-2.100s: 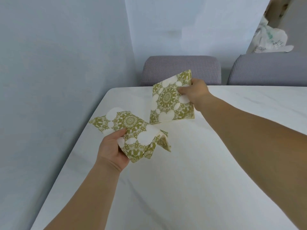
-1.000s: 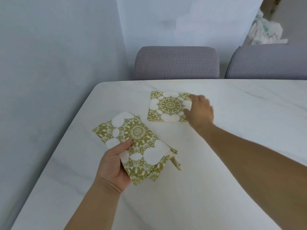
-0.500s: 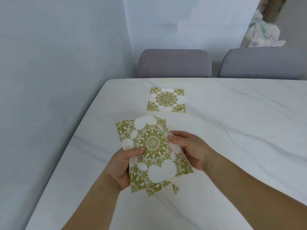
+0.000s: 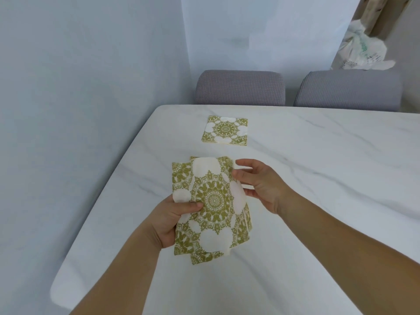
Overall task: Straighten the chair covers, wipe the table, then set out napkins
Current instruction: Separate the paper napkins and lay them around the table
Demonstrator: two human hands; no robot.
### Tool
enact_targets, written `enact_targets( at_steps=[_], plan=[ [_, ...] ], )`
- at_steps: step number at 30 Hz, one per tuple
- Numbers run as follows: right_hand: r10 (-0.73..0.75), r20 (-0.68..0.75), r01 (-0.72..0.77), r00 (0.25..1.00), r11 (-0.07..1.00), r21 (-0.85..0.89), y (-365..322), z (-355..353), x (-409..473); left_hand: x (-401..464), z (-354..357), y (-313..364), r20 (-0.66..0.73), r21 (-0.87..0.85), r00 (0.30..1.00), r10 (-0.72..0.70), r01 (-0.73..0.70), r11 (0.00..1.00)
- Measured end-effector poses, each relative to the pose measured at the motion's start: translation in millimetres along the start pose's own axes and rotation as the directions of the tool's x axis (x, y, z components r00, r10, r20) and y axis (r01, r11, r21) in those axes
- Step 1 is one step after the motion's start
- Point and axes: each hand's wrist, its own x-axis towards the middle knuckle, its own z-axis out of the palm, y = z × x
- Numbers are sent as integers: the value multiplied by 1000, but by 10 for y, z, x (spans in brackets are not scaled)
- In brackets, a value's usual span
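Observation:
A small stack of white napkins with an olive-green mandala print [image 4: 212, 208] is held above the white marble table [image 4: 318, 201]. My left hand [image 4: 172, 219] grips the stack from its left side, thumb on top. My right hand [image 4: 261, 183] pinches the top napkin's right edge with fingertips. One folded napkin of the same print [image 4: 225, 130] lies flat on the table near the far edge, in front of the left grey-covered chair [image 4: 239, 87].
A second grey-covered chair [image 4: 347, 90] stands at the far side to the right. A pale wall runs along the table's left side. A white plastic bag [image 4: 363, 51] sits behind the chairs at the upper right.
My right hand laid one napkin flat at the far place, let go, and came back to the stack in my left hand, where it now pinches the top napkin's edge.

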Motion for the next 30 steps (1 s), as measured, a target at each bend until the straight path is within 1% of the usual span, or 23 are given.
enact_targets(
  at_steps=[5,9,11,15,19,23,25,27,30],
  plan=[
    [-13,33,16,999,994,-105,-17,-63,-176,-186,125,-52,2,44,1000,10,-11,999],
    [-22,41,27,999,992,-123,31,-134,-335,-331,225,-118,-10,29,999,31,-31,999],
    [43,54,-35,998,990,-137,85,-174,-420,-394,273,-169,-7,-3,999,52,-52,999],
    [227,157,-202,961,966,-160,231,-204,-588,-482,348,-259,15,-111,995,96,-94,989],
    [241,215,-232,946,971,-65,323,-218,-727,-518,387,-346,27,-154,992,124,-119,981],
    [212,231,-218,950,976,2,283,-226,-777,-513,407,-396,49,-166,992,119,-109,980],
    [165,154,-164,974,986,-18,247,-205,-794,-498,385,-415,54,-166,993,108,-98,981],
    [44,28,-40,999,993,-113,212,-167,-798,-492,345,-424,54,-159,994,96,-87,983],
    [-164,-71,143,984,961,-238,174,-70,-819,-503,276,-434,76,-171,992,102,-88,981]
  ],
)
